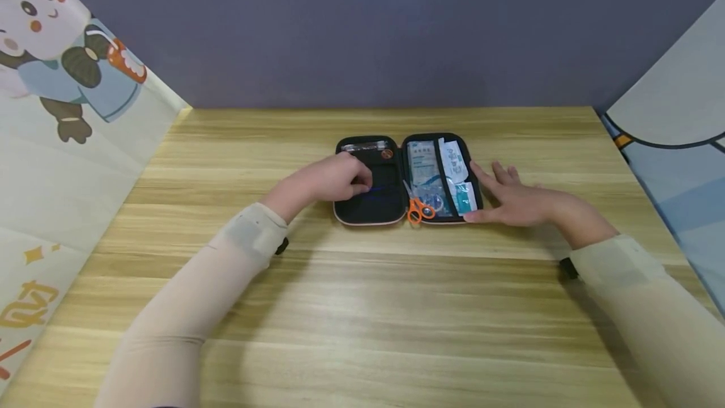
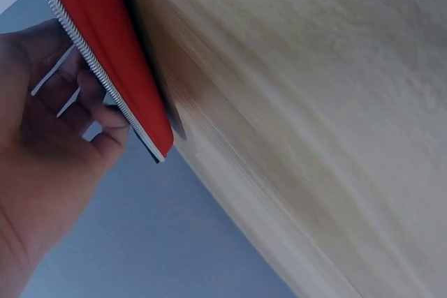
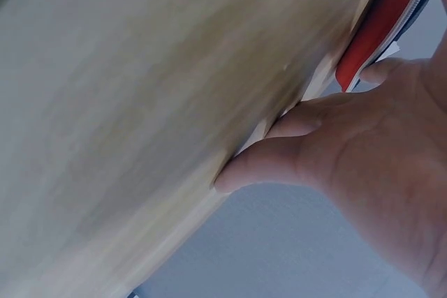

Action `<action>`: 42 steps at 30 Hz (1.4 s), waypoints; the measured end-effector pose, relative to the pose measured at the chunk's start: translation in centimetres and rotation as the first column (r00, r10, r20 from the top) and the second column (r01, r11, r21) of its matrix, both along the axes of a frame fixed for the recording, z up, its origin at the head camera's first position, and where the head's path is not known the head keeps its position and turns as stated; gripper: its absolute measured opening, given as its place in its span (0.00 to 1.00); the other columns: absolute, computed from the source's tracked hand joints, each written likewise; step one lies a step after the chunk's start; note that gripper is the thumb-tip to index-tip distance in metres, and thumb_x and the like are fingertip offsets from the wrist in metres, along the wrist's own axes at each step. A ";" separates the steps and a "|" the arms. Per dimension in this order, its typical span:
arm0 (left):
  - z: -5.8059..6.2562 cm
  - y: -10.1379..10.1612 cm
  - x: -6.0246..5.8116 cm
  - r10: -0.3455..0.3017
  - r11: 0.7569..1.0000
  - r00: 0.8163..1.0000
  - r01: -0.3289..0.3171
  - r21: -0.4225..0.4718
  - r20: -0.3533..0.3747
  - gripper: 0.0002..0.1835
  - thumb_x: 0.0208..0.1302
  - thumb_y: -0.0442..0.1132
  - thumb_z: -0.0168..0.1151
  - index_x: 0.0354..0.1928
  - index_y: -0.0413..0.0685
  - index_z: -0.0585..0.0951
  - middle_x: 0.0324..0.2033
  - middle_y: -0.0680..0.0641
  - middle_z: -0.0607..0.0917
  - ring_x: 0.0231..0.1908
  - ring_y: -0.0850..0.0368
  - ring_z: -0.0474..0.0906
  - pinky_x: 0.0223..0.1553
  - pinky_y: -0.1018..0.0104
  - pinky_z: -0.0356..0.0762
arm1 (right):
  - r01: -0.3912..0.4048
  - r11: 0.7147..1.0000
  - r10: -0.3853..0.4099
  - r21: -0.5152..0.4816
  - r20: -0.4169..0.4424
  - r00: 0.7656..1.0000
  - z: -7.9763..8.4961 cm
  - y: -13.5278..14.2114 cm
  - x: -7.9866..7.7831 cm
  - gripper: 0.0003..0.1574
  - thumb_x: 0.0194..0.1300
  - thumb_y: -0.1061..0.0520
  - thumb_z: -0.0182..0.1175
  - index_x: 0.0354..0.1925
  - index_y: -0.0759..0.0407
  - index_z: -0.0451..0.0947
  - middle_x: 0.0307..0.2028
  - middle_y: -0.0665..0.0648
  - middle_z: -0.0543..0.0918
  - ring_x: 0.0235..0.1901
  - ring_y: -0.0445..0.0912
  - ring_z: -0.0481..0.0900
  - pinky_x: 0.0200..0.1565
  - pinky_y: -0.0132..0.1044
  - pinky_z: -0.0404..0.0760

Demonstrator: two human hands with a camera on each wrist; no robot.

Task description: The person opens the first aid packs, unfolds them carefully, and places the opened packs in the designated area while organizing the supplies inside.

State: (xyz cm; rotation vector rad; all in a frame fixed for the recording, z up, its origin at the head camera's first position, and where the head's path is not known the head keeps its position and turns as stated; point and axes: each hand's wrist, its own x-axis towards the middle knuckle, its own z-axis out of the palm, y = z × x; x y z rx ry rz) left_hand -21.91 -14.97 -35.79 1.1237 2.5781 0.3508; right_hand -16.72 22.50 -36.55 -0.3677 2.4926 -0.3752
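An unzipped black-lined case [image 1: 368, 211] lies spread on the table, its red outside and zip [image 2: 115, 68] showing in the left wrist view. My left hand [image 1: 337, 177] reaches over the case's left half with fingers curled, thumb and forefinger near a small dark blue streak. Whether they pinch anything cannot be made out. With fingers spread, my right hand [image 1: 518, 204] is at the case's right edge, its thumb touching the lower corner. Orange-handled scissors [image 1: 420, 208] lie across the fold. White packets [image 1: 453, 161] and a clear bluish packet [image 1: 421, 165] fill the right half.
A clear-wrapped slim item [image 1: 365, 146] and a small round copper-coloured mark or item [image 1: 387, 153] are at the top of the left half. The wooden table [image 1: 362, 320] meets a dark blue-grey panel [image 1: 362, 30] behind. Printed cartoon panels [image 1: 68, 162] stand at both sides.
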 end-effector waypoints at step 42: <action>-0.2 0.2 0.4 0.053 0.988 0.986 -0.030 -0.149 0.156 0.23 0.73 0.59 0.67 0.43 0.44 0.84 0.59 0.43 0.76 0.56 0.48 0.69 0.64 0.51 0.72 | -0.001 1.000 0.001 -0.017 -0.004 1.000 -0.3 0.2 -0.1 0.74 0.68 0.19 0.57 0.85 0.39 0.18 0.81 0.77 0.20 0.78 0.83 0.21 0.59 0.95 0.30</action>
